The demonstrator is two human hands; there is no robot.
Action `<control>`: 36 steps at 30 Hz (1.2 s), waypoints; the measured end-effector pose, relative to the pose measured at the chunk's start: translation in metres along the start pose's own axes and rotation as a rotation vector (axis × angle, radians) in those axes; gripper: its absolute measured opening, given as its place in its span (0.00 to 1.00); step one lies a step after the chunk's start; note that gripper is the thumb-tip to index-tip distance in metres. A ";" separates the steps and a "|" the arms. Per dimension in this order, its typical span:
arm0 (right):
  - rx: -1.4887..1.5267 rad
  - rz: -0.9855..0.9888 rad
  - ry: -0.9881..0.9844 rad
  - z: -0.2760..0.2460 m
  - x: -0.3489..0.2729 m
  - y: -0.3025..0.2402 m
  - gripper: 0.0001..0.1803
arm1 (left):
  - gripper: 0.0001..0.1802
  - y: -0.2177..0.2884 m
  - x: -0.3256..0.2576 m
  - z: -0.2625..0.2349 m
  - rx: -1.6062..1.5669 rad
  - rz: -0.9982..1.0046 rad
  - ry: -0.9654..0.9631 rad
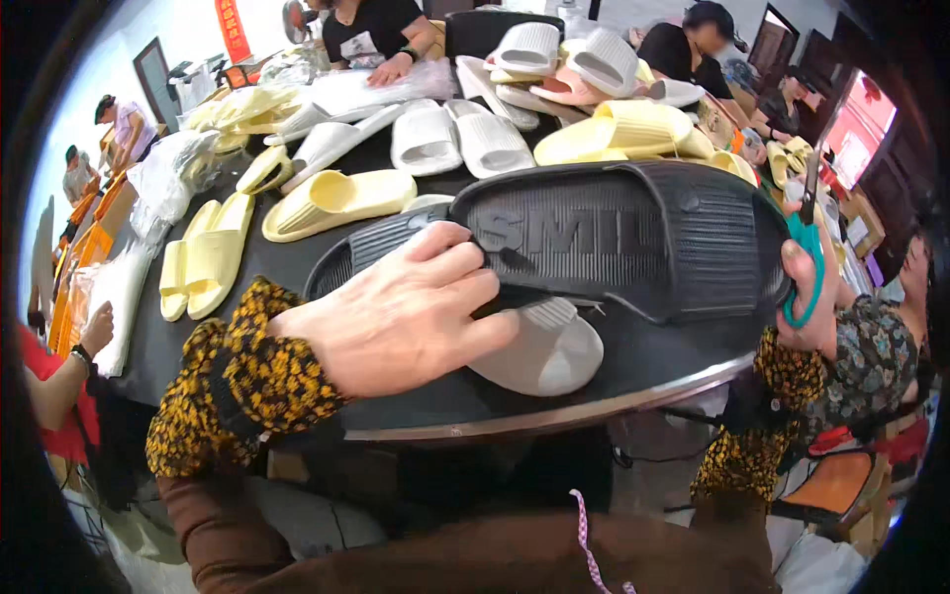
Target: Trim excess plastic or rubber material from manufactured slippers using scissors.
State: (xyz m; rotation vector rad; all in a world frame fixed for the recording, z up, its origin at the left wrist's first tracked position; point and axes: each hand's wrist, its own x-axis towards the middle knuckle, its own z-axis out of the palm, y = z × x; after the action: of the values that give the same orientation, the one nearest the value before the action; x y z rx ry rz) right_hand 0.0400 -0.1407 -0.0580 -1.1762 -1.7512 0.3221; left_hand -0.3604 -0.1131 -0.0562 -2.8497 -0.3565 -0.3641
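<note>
A black ribbed slide slipper (pixel 584 233) is held up in front of me, its heel end to the left and its strap to the right. My left hand (pixel 406 307) pinches the heel edge, thumb and fingers closed on it. At the toe end, my right hand (pixel 809 282) is closed round scissors with teal handles (pixel 813 267), blades pointing up, and it also steadies the slipper's toe. A second black slipper (pixel 332 267) lies partly hidden behind my left hand. Under the raised slipper, a grey slipper (pixel 549 351) rests near the table's front edge.
Pale yellow slippers (pixel 341 201) and white-grey slippers (pixel 427 139) crowd the dark table (pixel 653 366), piled highest at the back. Clear plastic bags (pixel 178 163) lie at the left. Several people work around the table, one person's hand (pixel 391 69) on plastic at the far side.
</note>
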 end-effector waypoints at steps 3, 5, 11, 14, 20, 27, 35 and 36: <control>0.096 0.218 0.059 0.007 0.009 -0.026 0.25 | 0.13 0.005 -0.008 0.008 0.004 0.041 0.026; 0.154 0.239 0.088 0.020 0.010 -0.024 0.23 | 0.14 0.006 -0.016 0.018 0.050 0.012 0.023; 0.297 0.293 0.051 0.027 0.025 0.000 0.21 | 0.25 0.002 -0.042 0.030 -0.022 -0.328 0.175; 0.314 0.289 -0.002 0.021 0.042 0.002 0.21 | 0.42 -0.003 -0.069 0.036 -0.077 -0.535 0.131; 0.081 0.181 -0.148 0.022 0.075 -0.021 0.22 | 0.62 -0.023 -0.119 0.065 -0.488 -0.789 -0.012; 0.061 0.134 -0.275 0.043 0.105 -0.025 0.20 | 0.62 -0.030 -0.125 0.077 -0.708 -0.858 0.033; 0.153 0.015 -0.327 0.073 0.117 -0.011 0.21 | 0.59 -0.035 -0.138 0.061 -0.637 -0.843 0.184; 0.123 0.093 -0.287 0.079 0.114 -0.016 0.22 | 0.58 -0.036 -0.138 0.061 -0.688 -0.848 0.216</control>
State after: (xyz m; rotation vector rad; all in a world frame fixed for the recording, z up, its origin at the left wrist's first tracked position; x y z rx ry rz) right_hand -0.0420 -0.0335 -0.0223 -1.1683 -1.8941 0.6732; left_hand -0.4871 -0.0913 -0.1432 -3.0481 -1.6733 -1.1150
